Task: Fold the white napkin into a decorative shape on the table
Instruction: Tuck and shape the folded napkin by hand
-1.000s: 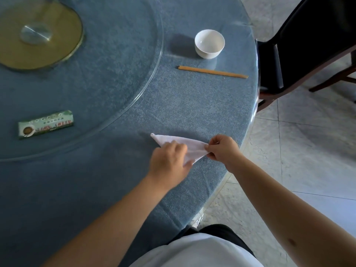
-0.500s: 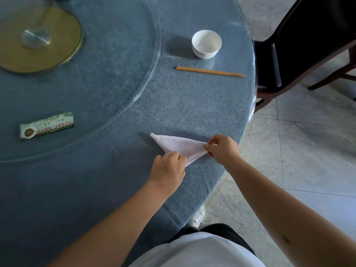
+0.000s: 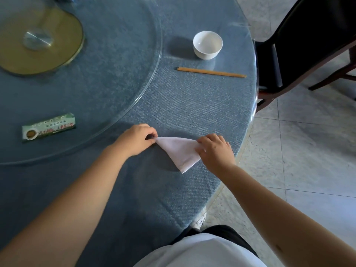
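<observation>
Now both hands, left hand and right hand, pinch napkin corners.

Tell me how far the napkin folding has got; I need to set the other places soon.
Done: the napkin is already folded to a flat triangle on the table. In hand: the left hand pinches its pointed tip, and the right hand presses its wide end. Left: it lies flat, so the decorative shaping has yet to come.
</observation>
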